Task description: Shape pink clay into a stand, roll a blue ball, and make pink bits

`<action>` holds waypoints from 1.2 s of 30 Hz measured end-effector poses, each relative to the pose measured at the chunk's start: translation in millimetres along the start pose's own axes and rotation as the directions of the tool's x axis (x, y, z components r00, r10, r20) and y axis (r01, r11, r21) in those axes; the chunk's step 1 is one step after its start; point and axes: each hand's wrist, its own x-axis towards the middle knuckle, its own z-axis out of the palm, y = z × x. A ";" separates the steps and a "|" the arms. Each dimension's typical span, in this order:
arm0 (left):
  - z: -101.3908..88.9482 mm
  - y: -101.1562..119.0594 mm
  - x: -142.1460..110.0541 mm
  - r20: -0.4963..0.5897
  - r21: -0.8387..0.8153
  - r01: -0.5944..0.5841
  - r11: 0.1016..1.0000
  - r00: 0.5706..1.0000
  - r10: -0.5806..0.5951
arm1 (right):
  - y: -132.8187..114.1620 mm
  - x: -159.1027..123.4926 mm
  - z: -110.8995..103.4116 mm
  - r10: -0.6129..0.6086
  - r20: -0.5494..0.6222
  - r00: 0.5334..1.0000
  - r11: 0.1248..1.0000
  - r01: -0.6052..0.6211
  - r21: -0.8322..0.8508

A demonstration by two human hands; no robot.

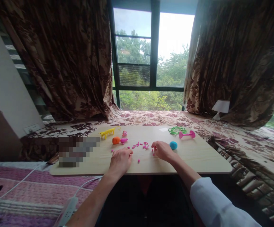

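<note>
My left hand point(120, 161) rests low over the table with its fingers curled together. Whatever it may hold is hidden. Across from it, my right hand point(162, 150) reaches in with bent, closed fingers, close beside small pink pieces point(152, 150); I cannot make out anything in its grip. Between the hands lie several more pink bits point(145, 147), some round, some long, that look like modelling clay. One pink ball point(138, 161) sits alone nearer the front edge. A blue lump point(173, 145) is just beyond my right wrist, and an orange lump point(116, 140) touches a pink lump point(124, 140) past my left hand.
On the pale wooden table point(205, 160) stand a yellow toy point(107, 133), a small pink figure point(124, 133), a green beaded string point(177, 130) and a pink dumbbell-shaped toy point(187, 134). A blurred patch covers the table's left end. A white lamp point(221, 107) stands on the sill.
</note>
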 end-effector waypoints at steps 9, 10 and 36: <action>-2.6 21.8 -9.6 0.032 -0.087 -0.100 0.991 0.994 0.103 | -20.0 10.8 -9.7 -0.079 0.003 0.997 0.997 0.079 -0.019; -2.0 22.7 -7.7 0.032 -0.086 -0.098 0.991 0.994 0.102 | -20.8 13.9 -9.1 -0.083 0.003 0.997 0.996 0.083 -0.020; -5.7 13.9 11.2 0.029 -0.772 0.134 0.621 0.984 -0.176 | -66.6 -17.4 -2.2 -0.172 -0.262 0.950 0.915 0.252 0.314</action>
